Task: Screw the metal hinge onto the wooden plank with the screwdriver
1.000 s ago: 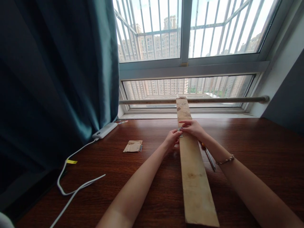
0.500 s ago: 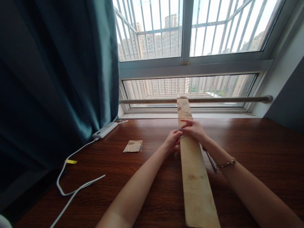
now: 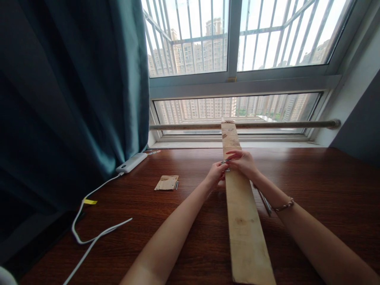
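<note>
A long pale wooden board (image 3: 245, 221) runs away from me across the dark brown table, its far end by the window. At the board's left edge, around its middle, my left hand (image 3: 216, 173) pinches a small shiny metal piece (image 3: 225, 162), whose kind is too small to make out. From the right, my right hand (image 3: 242, 162) reaches over the board, thumb and fingers closed at the same metal piece. A little more metal shows below the fingertips, against the board's edge. Partly under my right forearm lies a thin dark metal tool (image 3: 264, 201), beside the board.
A small wooden plate (image 3: 166, 183) with screws (image 3: 176, 185) by its right side lies on the table (image 3: 184, 158) to the left. Farther left are a white power strip (image 3: 132, 162), its white cable (image 3: 77, 221) and a dark curtain (image 3: 113, 99). A pipe (image 3: 282, 125) crosses before the window.
Both hands stay at the same spot on the board. The fingers and the small metal piece have shifted very slightly; the board has not moved.
</note>
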`<action>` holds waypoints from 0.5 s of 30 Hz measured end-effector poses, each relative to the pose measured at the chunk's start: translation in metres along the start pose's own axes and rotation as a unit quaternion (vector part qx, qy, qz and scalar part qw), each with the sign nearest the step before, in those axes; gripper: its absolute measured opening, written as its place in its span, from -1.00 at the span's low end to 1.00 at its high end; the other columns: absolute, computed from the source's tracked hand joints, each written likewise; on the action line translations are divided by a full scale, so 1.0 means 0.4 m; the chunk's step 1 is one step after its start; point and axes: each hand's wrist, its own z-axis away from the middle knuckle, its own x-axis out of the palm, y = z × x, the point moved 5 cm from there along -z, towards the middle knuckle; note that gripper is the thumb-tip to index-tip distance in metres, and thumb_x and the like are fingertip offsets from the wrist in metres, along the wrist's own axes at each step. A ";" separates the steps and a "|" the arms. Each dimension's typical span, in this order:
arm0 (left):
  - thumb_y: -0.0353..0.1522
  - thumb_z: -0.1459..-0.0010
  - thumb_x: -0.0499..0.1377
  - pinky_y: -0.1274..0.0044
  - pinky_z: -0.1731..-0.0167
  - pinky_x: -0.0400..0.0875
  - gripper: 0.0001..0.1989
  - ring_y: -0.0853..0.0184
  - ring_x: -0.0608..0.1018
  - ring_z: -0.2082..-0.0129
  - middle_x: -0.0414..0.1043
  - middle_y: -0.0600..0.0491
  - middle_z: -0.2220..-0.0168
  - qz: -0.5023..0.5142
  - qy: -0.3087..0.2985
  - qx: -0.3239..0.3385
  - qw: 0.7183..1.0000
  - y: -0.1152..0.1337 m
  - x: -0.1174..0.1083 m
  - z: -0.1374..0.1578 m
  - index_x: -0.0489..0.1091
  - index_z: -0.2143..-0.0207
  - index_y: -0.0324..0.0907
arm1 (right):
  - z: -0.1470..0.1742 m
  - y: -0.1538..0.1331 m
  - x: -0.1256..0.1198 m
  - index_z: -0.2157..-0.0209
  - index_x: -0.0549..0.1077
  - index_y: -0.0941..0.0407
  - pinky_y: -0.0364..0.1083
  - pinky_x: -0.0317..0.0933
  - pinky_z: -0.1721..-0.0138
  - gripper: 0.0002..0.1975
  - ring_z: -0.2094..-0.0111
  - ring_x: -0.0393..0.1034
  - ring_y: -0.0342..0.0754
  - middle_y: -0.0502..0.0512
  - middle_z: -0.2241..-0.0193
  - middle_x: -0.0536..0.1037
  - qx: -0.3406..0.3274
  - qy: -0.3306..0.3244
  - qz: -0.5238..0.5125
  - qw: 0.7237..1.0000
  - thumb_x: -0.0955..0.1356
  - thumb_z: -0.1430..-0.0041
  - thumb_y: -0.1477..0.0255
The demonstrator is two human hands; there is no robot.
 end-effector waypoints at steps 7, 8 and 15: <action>-0.26 0.16 0.24 0.65 0.74 -0.10 -0.72 0.57 0.20 0.73 0.19 0.19 0.63 0.002 -0.004 -0.006 1.000 -0.004 -0.003 0.001 0.32 0.41 -0.24 | -0.009 0.000 -0.002 0.37 0.50 0.17 -0.07 0.33 0.31 -0.66 0.41 0.47 -0.03 0.09 0.48 0.57 0.006 0.008 -0.076 0.997 0.48 0.29 0.35; -0.25 0.17 0.25 0.65 0.74 -0.09 -0.71 0.57 0.21 0.73 0.20 0.18 0.63 0.001 -0.001 -0.008 1.000 -0.005 -0.005 0.001 0.32 0.41 -0.24 | -0.008 0.000 -0.003 0.37 0.50 0.16 -0.07 0.33 0.30 -0.66 0.40 0.47 -0.03 0.08 0.48 0.57 0.005 0.016 -0.080 0.997 0.48 0.29 0.34; -0.14 0.20 0.29 0.66 0.76 -0.13 -0.63 0.60 0.17 0.78 0.21 0.19 0.67 -0.022 -0.029 -0.016 0.999 0.006 -0.024 -0.002 0.30 0.51 -0.26 | -0.012 0.020 -0.063 0.40 0.48 0.17 -0.05 0.31 0.24 -0.64 0.36 0.45 -0.05 0.10 0.42 0.56 0.024 0.169 -0.187 0.967 0.50 0.32 0.32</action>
